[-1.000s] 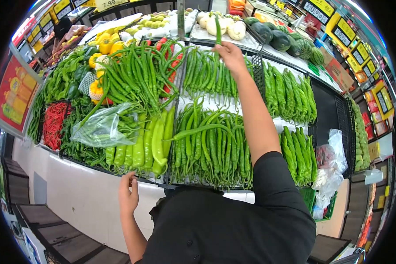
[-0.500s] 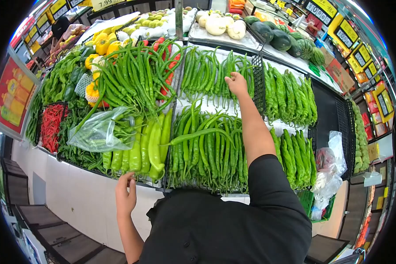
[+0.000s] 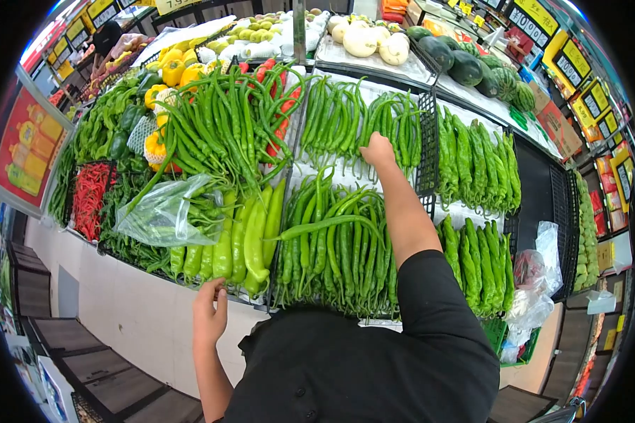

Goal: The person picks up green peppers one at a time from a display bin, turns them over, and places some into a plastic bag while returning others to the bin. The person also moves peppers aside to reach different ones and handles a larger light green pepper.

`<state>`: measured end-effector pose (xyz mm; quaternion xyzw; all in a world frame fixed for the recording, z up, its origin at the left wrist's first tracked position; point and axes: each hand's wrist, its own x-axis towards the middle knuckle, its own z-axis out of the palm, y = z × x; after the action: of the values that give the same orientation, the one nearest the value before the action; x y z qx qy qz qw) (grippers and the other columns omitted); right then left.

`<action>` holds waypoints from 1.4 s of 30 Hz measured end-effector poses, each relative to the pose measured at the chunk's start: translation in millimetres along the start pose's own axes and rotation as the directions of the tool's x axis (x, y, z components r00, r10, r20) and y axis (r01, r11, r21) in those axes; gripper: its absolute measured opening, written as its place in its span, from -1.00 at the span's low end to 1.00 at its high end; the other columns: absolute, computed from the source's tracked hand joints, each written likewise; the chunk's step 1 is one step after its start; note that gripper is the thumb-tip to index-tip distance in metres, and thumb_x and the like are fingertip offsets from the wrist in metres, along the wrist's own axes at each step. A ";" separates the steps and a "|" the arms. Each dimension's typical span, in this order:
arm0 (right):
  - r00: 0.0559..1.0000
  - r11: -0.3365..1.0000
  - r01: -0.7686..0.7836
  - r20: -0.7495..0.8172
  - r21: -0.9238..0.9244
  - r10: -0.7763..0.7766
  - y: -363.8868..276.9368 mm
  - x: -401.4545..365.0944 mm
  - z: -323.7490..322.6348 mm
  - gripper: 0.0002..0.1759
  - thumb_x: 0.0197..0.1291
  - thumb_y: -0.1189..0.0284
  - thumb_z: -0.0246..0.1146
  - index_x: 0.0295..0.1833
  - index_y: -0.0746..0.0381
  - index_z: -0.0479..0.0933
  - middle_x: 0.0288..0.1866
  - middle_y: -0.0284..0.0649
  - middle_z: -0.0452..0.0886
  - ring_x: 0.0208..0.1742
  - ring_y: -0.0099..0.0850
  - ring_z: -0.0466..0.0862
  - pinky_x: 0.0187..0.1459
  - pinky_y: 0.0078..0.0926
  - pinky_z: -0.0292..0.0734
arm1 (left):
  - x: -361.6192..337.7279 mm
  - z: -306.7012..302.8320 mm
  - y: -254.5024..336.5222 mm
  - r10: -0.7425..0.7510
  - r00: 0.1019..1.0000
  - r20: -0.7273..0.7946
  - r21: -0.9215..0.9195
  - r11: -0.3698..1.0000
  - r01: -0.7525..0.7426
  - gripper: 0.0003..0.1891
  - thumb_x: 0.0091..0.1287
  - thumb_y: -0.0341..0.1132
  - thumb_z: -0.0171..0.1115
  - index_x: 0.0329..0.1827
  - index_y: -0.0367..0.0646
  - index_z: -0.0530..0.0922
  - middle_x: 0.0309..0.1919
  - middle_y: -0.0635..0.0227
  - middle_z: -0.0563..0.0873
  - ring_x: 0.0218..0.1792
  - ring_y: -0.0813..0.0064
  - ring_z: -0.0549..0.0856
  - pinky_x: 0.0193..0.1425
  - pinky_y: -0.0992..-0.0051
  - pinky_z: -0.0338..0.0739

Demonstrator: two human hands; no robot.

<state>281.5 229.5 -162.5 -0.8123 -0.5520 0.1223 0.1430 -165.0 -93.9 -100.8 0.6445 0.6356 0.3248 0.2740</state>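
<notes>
Right hand (image 3: 379, 150) is at the lower ends of the back row of long green peppers (image 3: 331, 116), fingers curled together; can't tell if it's gripping one. Left hand (image 3: 209, 310) is loosely curled by the pale peppers (image 3: 237, 243), thumb and fingertips a bit apart. They look light, smooth and snappable, so I'd pinch mid-body, gently. Price sign (image 3: 175, 5) maybe starts with 7, pretty cut off.

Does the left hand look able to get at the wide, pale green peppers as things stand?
Probably yes: the left hand is by their near ends, and the pale green peppers look uncovered there. The clear bag lies mostly to their left.
</notes>
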 end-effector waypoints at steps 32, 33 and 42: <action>0.986 0.506 0.131 -0.166 0.853 0.024 73.8 -376.7 -131.8 -0.69 0.35 0.46 0.28 0.16 0.32 0.55 -0.16 -0.36 0.67 -0.21 -0.67 0.55 -0.16 -0.67 0.46 | 347.0 -54.5 31.8 0.115 0.947 0.300 0.359 0.906 -0.224 -0.71 0.35 -0.19 0.20 0.08 -0.04 0.58 -0.23 0.12 0.71 -0.23 0.26 0.70 -0.13 0.27 0.60; 0.986 0.494 0.126 -0.163 0.860 0.033 66.4 -384.3 -129.6 -0.69 0.35 0.46 0.29 0.15 0.32 0.55 -0.17 -0.37 0.67 -0.20 -0.67 0.56 -0.15 -0.67 0.46 | 352.0 -52.2 29.6 0.038 0.941 0.335 0.380 0.909 -0.172 -0.72 0.36 -0.17 0.19 0.08 -0.03 0.56 -0.25 0.15 0.70 -0.26 0.29 0.70 -0.15 0.28 0.60; 0.980 0.691 0.165 -0.194 0.704 -0.037 7.1 -432.3 -111.7 -0.70 0.31 0.42 0.31 0.09 0.34 0.59 -0.25 -0.37 0.65 -0.34 -0.63 0.49 -0.26 -0.61 0.45 | 376.3 -34.1 8.7 -0.135 0.917 0.376 0.323 0.946 0.007 -0.79 0.42 -0.13 0.16 -0.22 -0.03 0.39 -0.45 0.38 0.59 -0.58 0.49 0.63 -0.49 0.42 0.58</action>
<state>171.6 -186.7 -43.8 -0.6678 -0.4909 0.2520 0.4996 -192.7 279.1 -45.8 0.7079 0.6345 0.0729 0.3014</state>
